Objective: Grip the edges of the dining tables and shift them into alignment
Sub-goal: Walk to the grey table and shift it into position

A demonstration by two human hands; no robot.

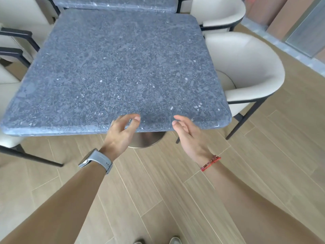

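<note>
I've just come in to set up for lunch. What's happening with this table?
A person stands at the near edge of a grey stone-topped dining table and reaches both arms toward it. The left hand and right hand are at that edge with fingers loosely spread, and neither has gripped it yet. A second table sits just beyond, and the two look slightly out of line. A cream chair stands at the right side.
</note>
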